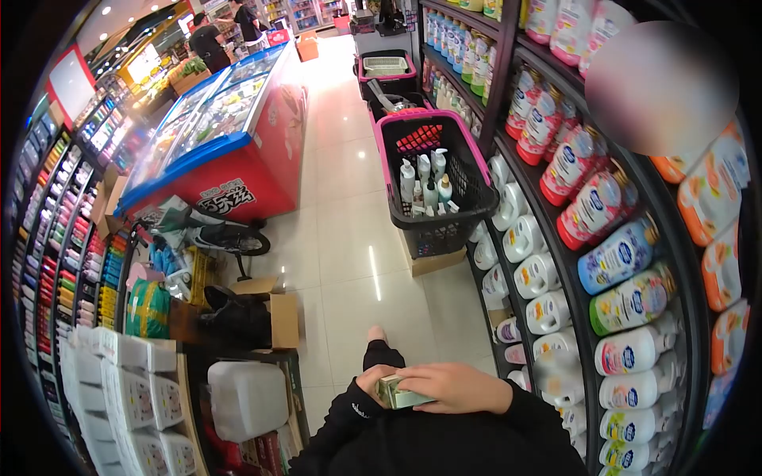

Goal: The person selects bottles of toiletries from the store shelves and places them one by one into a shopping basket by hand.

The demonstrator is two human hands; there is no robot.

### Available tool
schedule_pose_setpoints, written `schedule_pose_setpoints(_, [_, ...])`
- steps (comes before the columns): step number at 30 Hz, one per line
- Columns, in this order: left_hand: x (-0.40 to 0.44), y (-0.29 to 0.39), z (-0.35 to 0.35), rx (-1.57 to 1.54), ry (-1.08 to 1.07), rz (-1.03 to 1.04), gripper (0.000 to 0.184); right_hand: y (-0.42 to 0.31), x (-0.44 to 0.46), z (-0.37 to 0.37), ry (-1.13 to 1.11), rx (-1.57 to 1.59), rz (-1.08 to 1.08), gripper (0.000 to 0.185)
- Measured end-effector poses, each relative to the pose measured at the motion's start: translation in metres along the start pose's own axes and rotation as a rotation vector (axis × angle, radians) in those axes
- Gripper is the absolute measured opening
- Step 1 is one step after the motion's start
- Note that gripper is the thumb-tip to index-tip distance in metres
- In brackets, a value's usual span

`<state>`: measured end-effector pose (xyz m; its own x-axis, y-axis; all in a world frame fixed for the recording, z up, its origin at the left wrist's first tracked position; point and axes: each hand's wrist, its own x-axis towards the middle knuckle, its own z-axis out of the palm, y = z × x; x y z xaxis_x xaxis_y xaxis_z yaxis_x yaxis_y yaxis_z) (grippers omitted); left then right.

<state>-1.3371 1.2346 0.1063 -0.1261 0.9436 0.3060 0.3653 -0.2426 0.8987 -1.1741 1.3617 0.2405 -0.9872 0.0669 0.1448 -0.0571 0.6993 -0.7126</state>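
Note:
Close to my body, both hands meet around a small pale green and cream block-like packet [394,393]; its exact kind is hard to make out. My left hand [371,383] is closed on its left side. Fingers of my right hand [456,387] lie across its top and right side, covering much of it. Black sleeves reach both wrists.
A black basket with a pink rim [435,116] holds several pump bottles [425,178] ahead. Shelves of detergent bottles [575,163] line the right. A red chest freezer [270,151], an open cardboard box [283,320] and stacked white packs [127,389] stand left.

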Motion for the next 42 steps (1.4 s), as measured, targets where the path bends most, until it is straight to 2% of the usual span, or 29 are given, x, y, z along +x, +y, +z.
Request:
schedule_pose_setpoints(2, [0.025,-0.022,-0.02,0.024,-0.018,0.017,0.042,0.02,0.031,-0.011,-0.079,-0.004,0.047,0.037])
schedule_pose_setpoints(6, [0.083,-0.065,-0.064,-0.012,-0.145,-0.021,0.044,0.056,0.088,-0.032,-0.073,0.031,0.156,0.04])
schedule_pose_setpoints(9, [0.123,-0.09,-0.092,-0.009,-0.205,-0.071,0.042,0.077,0.124,-0.053,0.03,0.075,0.256,0.045])
schedule_pose_setpoints(11, [0.15,-0.106,-0.107,-0.083,-0.288,-0.095,0.049,0.084,0.14,-0.063,0.096,0.11,0.362,0.049])
schedule_pose_setpoints(13, [0.186,-0.112,-0.122,-0.081,-0.357,-0.078,0.05,0.095,0.15,-0.066,0.178,0.046,0.359,0.049])
schedule_pose_setpoints(16, [0.236,-0.13,-0.131,-0.074,-0.496,0.098,0.052,0.112,0.161,-0.08,0.297,-0.088,0.375,0.049])
schedule_pose_setpoints(17, [0.254,-0.133,-0.131,-0.089,-0.513,0.093,0.052,0.116,0.163,-0.085,0.328,-0.137,0.396,0.05])
schedule_pose_setpoints(19, [0.288,-0.14,-0.126,-0.091,-0.568,0.24,0.053,0.124,0.167,-0.1,0.348,-0.169,0.446,0.05])
schedule_pose_setpoints(21, [0.318,-0.147,-0.117,-0.161,-0.58,0.253,0.051,0.134,0.169,-0.115,0.368,-0.205,0.48,0.05])
schedule_pose_setpoints(24, [0.371,-0.146,-0.111,-0.124,-0.681,0.323,0.045,0.156,0.166,-0.139,0.42,-0.228,0.504,0.05])
schedule_pose_setpoints(27, [0.412,-0.155,-0.103,-0.109,-0.69,0.35,0.045,0.183,0.169,-0.166,0.397,-0.224,0.53,0.053])
schedule_pose_setpoints(33, [0.481,-0.186,-0.093,-0.109,-0.755,0.293,0.049,0.245,0.18,-0.214,0.437,-0.098,0.553,0.056])
schedule_pose_setpoints(35, [0.498,-0.195,-0.09,-0.084,-0.774,0.276,0.051,0.264,0.182,-0.228,0.368,-0.102,0.551,0.058])
schedule_pose_setpoints(42, [0.535,-0.25,-0.069,-0.124,-0.943,0.304,0.052,0.311,0.183,-0.222,0.407,-0.058,0.657,0.064])
